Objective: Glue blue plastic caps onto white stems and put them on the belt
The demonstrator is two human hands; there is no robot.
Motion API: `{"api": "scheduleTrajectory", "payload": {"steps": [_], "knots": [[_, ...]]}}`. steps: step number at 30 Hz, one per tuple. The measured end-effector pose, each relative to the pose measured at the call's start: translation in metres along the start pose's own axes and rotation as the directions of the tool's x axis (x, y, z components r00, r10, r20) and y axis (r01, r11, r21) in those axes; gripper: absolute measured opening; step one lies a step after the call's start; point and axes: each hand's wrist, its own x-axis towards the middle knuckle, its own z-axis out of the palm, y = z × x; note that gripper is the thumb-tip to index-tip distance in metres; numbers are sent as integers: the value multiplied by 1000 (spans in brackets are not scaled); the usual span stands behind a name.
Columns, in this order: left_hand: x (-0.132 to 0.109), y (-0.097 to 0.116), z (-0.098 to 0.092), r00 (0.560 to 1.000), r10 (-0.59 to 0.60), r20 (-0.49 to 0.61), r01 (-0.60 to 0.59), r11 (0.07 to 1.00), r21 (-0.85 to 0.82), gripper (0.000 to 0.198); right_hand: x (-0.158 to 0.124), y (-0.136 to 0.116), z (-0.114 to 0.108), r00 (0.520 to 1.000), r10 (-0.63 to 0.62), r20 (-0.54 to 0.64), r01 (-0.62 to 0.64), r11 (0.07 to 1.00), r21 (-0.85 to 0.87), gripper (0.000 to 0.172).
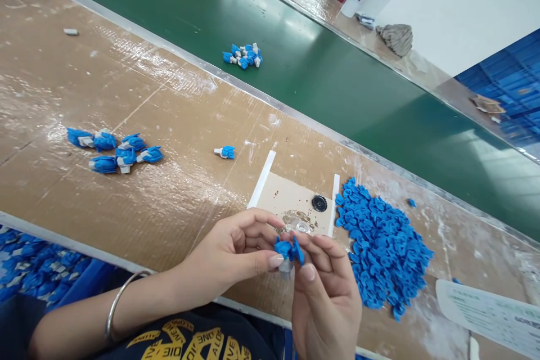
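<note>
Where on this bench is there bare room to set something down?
Bare cardboard on the bench shows between the cluster of blue-and-white parts and the lone part, and above them along the green conveyor belt. It is crowded where the left hand and right hand work over the white-railed board, beside the heap of blue pieces.

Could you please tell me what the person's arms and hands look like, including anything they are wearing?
The left hand and right hand are gloveless, with no sleeves showing. A thin metal bangle circles the left wrist; below, a dark top with yellow lettering shows.
</note>
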Motion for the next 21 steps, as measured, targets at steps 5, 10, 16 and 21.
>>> {"api": "scheduleTrajectory", "payload": {"steps": [5, 10, 16, 21], "knots": [[1, 3, -1, 999, -17, -28, 17, 1000, -20, 20, -7, 10, -3, 975, -221, 21, 215, 911, -351, 33], [4, -2, -7, 994, -54, -93, 64, 992, 106, 32, -1, 18, -7, 838, -390, 382, 546, 597, -587, 40], [-8, 3, -22, 976, 12, -218, 57, 949, 311, 30, 0, 29, -7, 724, -411, 553, 689, 441, -574, 39], [-30, 20, -61, 772, 570, -281, 52, 385, 922, 16, -16, 45, -16, 808, -488, 331, 587, 608, -534, 32]]}}
